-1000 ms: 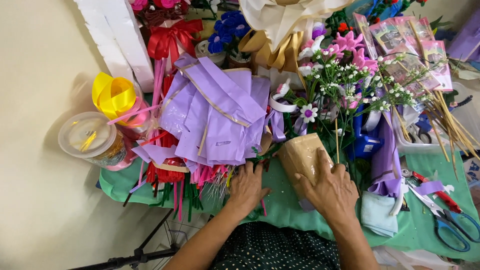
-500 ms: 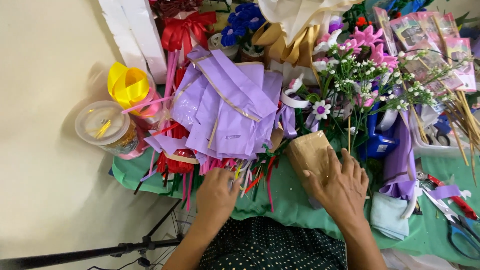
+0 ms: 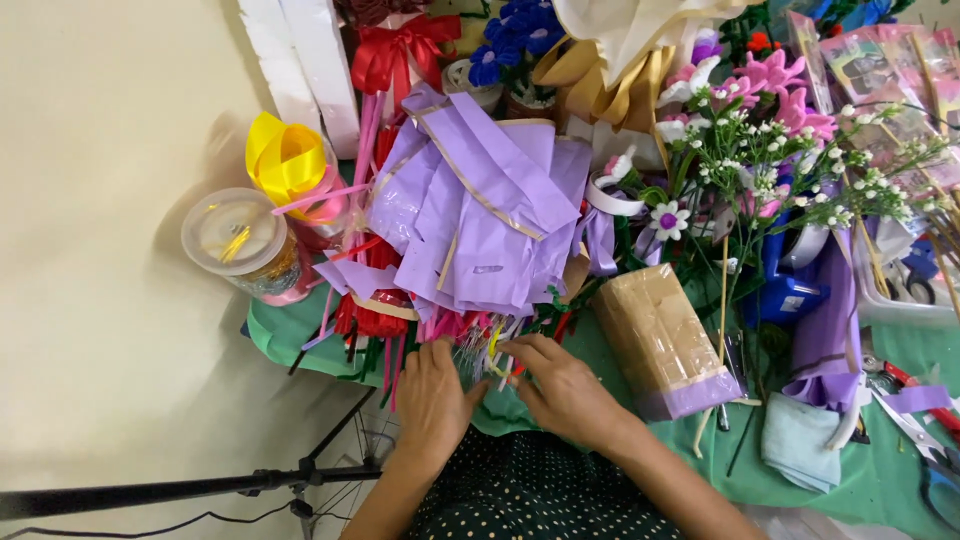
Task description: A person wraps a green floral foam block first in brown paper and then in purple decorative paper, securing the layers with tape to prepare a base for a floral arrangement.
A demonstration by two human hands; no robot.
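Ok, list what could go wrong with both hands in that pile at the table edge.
1. The left hand and right hand pick at the bundle of coloured stems under the purple wrapping sheets; a tug may drag the sheets off the green cloth.
2. The clear lidded tub sits at the table's edge and could be knocked off.
3. Scissors lie open near the right arm.

- Pipe cleaners lie between left hand and right hand.
- Wrapping sheets lie behind them.
- Wrapped block lies right of the right hand.
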